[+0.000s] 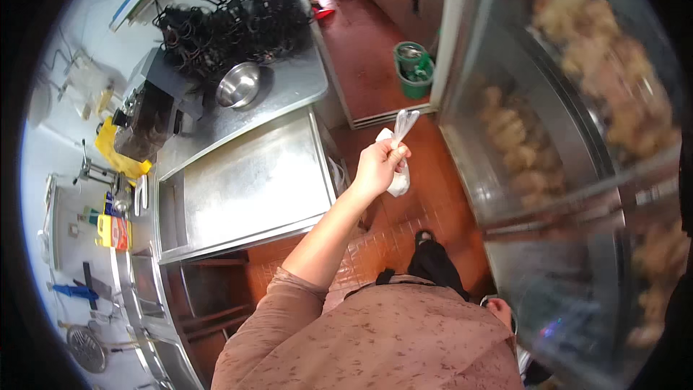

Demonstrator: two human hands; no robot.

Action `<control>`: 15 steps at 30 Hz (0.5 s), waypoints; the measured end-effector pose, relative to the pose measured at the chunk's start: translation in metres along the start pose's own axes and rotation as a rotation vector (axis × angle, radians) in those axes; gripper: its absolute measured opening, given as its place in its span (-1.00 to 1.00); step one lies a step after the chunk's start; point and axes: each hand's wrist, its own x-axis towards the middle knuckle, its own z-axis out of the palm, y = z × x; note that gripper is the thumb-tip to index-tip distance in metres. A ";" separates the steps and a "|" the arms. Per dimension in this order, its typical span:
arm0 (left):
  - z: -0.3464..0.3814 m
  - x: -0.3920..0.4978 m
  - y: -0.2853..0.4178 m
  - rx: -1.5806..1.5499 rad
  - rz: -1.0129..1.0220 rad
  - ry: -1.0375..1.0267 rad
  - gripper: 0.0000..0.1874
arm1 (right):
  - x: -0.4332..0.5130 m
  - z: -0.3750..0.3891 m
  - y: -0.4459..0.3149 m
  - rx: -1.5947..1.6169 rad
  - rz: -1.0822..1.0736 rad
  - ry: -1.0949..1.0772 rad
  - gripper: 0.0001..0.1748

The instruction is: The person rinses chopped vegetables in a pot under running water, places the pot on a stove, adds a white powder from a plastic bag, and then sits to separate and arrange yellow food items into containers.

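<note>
My left hand [379, 169] reaches out in front of me, its fingers closed round the gathered neck of a clear plastic bag [399, 183] with something white inside. The bag's loose top sticks up past the thumb, and its filled part hangs below the fist, above the tiled floor. Low on the right, my right hand [499, 311] is partly hidden by my shirt. A thin pale curved rim lies close beside it; whether the hand grips this cannot be made out.
At left stands a steel worktable [254, 184] with a sunken top. Beyond it, a steel bowl [238, 85] sits near a heap of black hooks [233, 24]. A glass-fronted cabinet [460, 173] with blurred pale-brown food flanks my right. A green bucket [416, 86] stands by the doorway.
</note>
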 end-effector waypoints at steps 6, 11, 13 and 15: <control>-0.055 0.148 -0.030 0.034 -0.047 0.139 -0.81 | 0.213 0.005 -0.305 -0.143 -0.455 -0.060 -0.76; -0.082 0.251 -0.020 0.113 -0.080 0.197 -0.83 | 0.272 0.149 -0.655 -0.175 -0.935 -0.531 -0.51; -0.092 0.311 -0.019 0.134 -0.016 0.273 -0.82 | 0.301 0.192 -0.749 -0.158 -1.043 -0.652 -0.40; -0.103 0.381 -0.020 -0.021 -0.041 0.320 -0.82 | 0.342 0.228 -0.824 -0.252 -1.080 -0.695 -0.41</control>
